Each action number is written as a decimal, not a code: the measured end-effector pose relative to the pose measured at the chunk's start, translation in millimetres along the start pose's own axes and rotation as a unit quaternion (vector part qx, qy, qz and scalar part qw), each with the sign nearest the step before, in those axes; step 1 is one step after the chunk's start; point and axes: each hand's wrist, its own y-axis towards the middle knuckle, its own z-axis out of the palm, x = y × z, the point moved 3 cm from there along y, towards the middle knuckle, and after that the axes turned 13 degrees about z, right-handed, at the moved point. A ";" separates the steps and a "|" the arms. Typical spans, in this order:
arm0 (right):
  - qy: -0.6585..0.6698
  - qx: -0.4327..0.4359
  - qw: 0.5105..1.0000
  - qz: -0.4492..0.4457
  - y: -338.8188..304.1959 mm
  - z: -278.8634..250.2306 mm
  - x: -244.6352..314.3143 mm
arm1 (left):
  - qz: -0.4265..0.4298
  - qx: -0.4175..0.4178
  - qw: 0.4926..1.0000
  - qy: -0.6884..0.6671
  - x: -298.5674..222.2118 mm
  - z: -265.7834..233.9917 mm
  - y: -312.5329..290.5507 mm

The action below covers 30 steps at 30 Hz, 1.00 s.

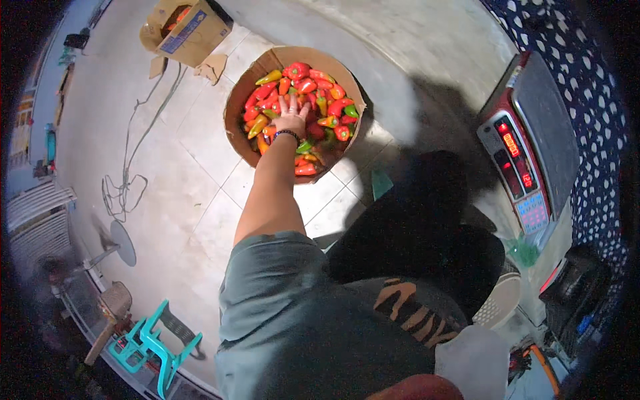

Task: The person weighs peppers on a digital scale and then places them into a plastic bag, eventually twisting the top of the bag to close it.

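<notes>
My left hand [291, 121] reaches into a cardboard box [236, 105] with a bent, rounded rim. Its fingers are spread over the heap of peppers [305, 85] and rest on them, with the palm turned down. No pepper shows gripped in it, though what lies under the palm is hidden. Most of the peppers are red, with some orange, yellow and green among them. A dark beaded bracelet [287, 134] circles the wrist. My right hand is out of view.
Another cardboard box [193, 37] with red contents stands at the far left on the tiled floor. A digital scale [517, 150] with a lit red display is at the right. Turquoise plastic stool [163, 347], round-headed fan-like object [123, 243] and loose cord [127, 160] lie to the left.
</notes>
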 end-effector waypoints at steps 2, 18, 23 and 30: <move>-0.023 0.001 1.000 0.009 1.6 -3.0 7.4 | 0.025 0.047 0.998 0.013 1.6 1.0 22.2; -0.038 0.016 0.967 -0.253 35.5 -8.1 190.6 | 0.070 -0.238 0.942 -0.226 56.4 40.4 28.6; 0.024 0.080 0.921 -0.381 -48.7 69.8 343.9 | 0.116 -0.163 0.537 -0.819 19.0 -52.4 -56.5; 0.082 0.383 0.790 -0.471 -240.1 196.6 469.4 | 0.345 -0.114 0.483 -0.797 -166.0 -216.0 -148.1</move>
